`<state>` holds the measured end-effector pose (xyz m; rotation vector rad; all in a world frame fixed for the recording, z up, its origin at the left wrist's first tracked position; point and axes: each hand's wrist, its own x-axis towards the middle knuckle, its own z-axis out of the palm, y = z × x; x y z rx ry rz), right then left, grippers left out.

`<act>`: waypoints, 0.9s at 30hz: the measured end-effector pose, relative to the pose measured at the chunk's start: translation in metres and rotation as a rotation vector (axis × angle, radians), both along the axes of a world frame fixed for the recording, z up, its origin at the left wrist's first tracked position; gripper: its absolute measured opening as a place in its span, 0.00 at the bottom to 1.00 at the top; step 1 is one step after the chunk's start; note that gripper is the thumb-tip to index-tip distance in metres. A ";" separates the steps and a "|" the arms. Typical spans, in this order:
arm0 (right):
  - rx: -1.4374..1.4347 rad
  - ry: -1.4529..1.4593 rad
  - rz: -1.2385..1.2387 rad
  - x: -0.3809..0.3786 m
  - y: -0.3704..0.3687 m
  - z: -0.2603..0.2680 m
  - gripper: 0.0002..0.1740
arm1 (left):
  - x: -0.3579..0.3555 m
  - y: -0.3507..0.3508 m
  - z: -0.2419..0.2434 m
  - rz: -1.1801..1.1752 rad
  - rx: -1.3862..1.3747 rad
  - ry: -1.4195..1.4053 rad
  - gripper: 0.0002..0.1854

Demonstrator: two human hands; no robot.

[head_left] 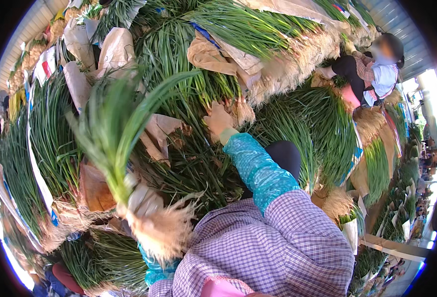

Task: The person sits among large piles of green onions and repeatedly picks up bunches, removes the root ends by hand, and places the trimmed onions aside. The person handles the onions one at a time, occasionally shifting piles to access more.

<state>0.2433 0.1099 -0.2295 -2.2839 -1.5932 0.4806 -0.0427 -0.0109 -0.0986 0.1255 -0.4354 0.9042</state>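
My left hand (144,200), in a pale glove, grips a bunch of long-leaved green plants (120,163) near its base. The leaves point up and are blurred, and a tuft of pale, stringy roots (162,232) hangs below the hand. My right hand (218,118) reaches forward onto the root end of a pile of the same plants (207,87), its fingers against the stems and roots; whether it grips any is not clear. Both forearms wear teal plastic sleeves. Brown sacking (212,55) lies over part of that pile.
Rows of the same plants (51,137) with matted roots lie left and right, with sacking (116,48) between them. Loose dark leaves (199,174) lie in front of me. A person (374,72) sits at the upper right beside a large root-edged stack (296,67).
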 end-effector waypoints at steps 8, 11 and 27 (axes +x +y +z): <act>0.320 0.475 0.083 0.018 -0.042 0.053 0.16 | 0.013 -0.014 -0.022 0.220 0.086 0.066 0.27; 0.354 0.619 0.151 0.025 -0.087 0.033 0.17 | 0.051 -0.035 -0.016 0.383 -0.285 0.522 0.31; 0.175 0.973 0.365 -0.030 -0.151 0.039 0.14 | 0.088 -0.008 -0.086 0.093 -0.270 0.894 0.26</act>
